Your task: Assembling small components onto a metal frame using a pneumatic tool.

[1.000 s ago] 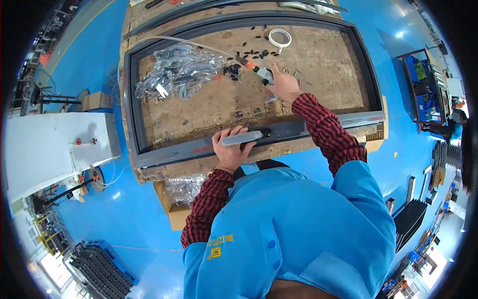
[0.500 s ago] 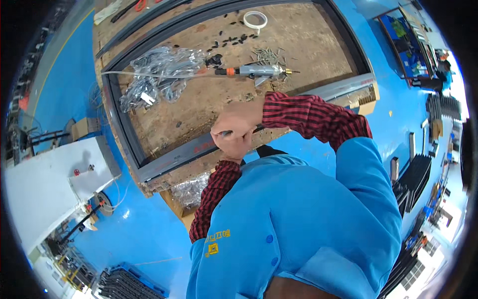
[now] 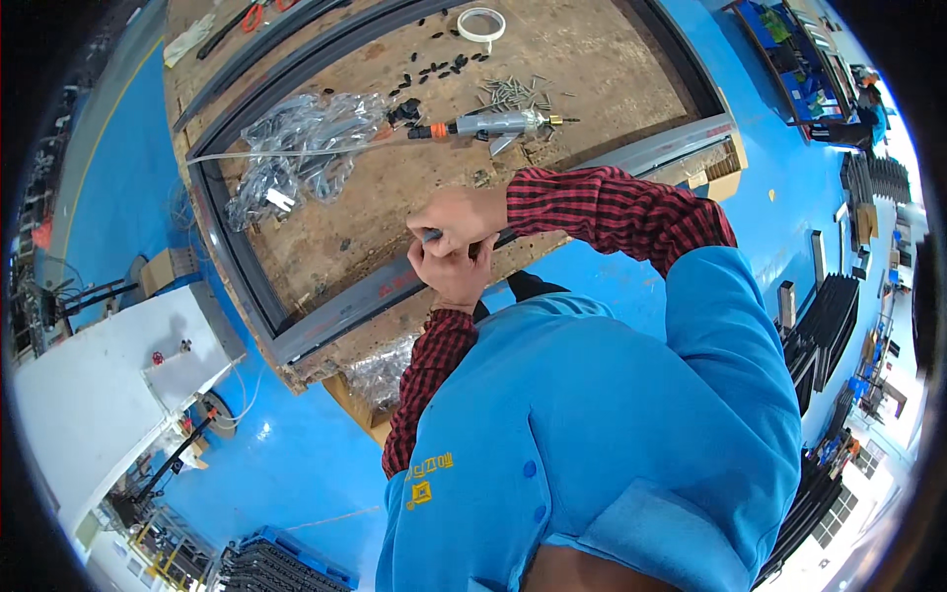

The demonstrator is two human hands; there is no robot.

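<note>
1. Both hands meet at the centre of the frame, over the near rail of a long dark grey metal frame (image 3: 326,311) that lies on a worn wooden workbench (image 3: 395,212).
2. The right hand (image 3: 462,219) sits on top, its fingers curled together around a small grey piece (image 3: 432,236) that just shows at their tips; what the piece is cannot be told.
3. The left hand (image 3: 456,271) lies just below, touching the right, fingers bent up against the same spot on the rail; whether they clamp the piece or only steady it cannot be told.
4. Judged from this, the step in hand is fitting or pressing a small part into the rail, with both hands bearing on one point.
5. The next move seems to call for keeping the piece squared to the rail and holding the pressure steady so it does not slip off the edge.
6. Above the hands, in the upper middle, a grey pneumatic screwdriver with an orange collar (image 3: 493,124) lies on the bench, well apart from both hands, its pale hose (image 3: 296,153) running left.
7. Beside it lie a heap of silver screws (image 3: 508,94), scattered small black parts (image 3: 439,69), and a roll of white tape (image 3: 481,22) at the top.
8. Clear plastic bags (image 3: 296,148) lie crumpled in the upper left.
</note>
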